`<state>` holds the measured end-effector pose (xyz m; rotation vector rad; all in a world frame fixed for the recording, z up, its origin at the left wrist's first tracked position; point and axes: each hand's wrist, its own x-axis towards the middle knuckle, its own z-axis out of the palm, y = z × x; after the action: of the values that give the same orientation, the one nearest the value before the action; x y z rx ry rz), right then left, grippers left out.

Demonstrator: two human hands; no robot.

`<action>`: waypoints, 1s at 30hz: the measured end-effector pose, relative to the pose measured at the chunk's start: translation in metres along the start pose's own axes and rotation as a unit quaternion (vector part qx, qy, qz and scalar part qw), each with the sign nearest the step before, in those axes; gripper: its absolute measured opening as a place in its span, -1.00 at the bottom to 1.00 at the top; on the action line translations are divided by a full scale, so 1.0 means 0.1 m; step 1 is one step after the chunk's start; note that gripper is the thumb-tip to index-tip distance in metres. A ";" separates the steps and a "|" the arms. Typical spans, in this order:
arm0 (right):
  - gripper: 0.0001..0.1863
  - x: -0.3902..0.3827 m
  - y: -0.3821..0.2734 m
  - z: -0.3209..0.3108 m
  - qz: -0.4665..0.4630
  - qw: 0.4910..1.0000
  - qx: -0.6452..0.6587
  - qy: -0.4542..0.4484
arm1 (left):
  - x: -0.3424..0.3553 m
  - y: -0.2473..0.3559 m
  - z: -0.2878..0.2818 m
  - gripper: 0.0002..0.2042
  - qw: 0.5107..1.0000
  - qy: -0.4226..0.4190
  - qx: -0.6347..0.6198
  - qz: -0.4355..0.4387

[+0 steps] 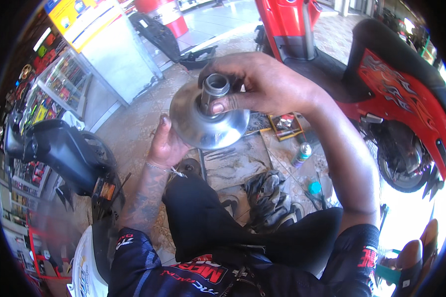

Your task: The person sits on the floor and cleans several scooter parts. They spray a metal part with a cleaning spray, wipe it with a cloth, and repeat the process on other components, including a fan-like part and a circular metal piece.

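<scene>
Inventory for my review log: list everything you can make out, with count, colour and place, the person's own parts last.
Metal disc with hub: 1, silver, held before the person
Red scooter: 1, red and black, right
Dark scooter: 1, black, left
White panel: 1, white, lower left
Shelf goods: uncountable, mixed, far left
Flat sheet: 1, greyish, floor ahead
Yellow-edged tray: 1, yellow, right of sheet
Spray can: 1, multicoloured, near tray
Teal object: 1, teal, nearer than can
Crumpled cloth: 1, dark, between knees
Right hand: 1, bare, gripping hub
Left hand: 1, bare, disc's lower left
</scene>
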<state>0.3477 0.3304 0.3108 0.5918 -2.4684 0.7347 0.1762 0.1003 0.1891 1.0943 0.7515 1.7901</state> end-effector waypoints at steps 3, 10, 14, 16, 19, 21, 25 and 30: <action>-0.49 0.23 0.08 0.16 0.019 0.996 0.066 -0.049 | -0.04 0.06 0.24 -0.40 0.997 0.077 0.024 -0.015; -0.29 0.15 0.36 0.56 0.182 0.970 0.163 0.006 | 0.07 -0.12 0.05 -0.51 0.978 0.149 -0.130 -0.061; -0.20 -0.57 0.65 0.59 0.279 0.946 0.159 -0.054 | 0.06 -0.33 -0.21 -0.55 0.969 0.197 -0.114 -0.098; -0.24 -1.14 0.87 0.64 0.361 0.920 0.114 -0.097 | 0.04 -0.39 -0.33 -0.56 0.958 0.243 -0.087 -0.124; -0.31 -2.21 1.22 0.88 0.515 0.822 0.165 -0.180 | 0.05 -0.47 -0.45 -0.52 0.958 0.236 -0.097 -0.129; -0.41 -3.01 1.36 1.22 0.549 0.798 0.021 -0.248 | 0.09 -0.49 -0.50 -0.51 0.960 0.213 -0.117 -0.141; -0.07 -4.21 1.68 1.83 0.730 0.661 -0.049 -0.170 | 0.15 -0.55 -0.51 -0.58 0.955 0.238 -0.088 -0.154; 0.17 -4.48 2.13 2.24 0.606 0.761 -0.090 0.212 | 0.24 -0.64 -0.51 -0.62 0.952 0.247 -0.073 -0.168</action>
<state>0.5126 0.4752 -0.1869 -1.2694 -2.1738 0.8750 0.1487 0.1472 0.1235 0.3839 1.0129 1.7969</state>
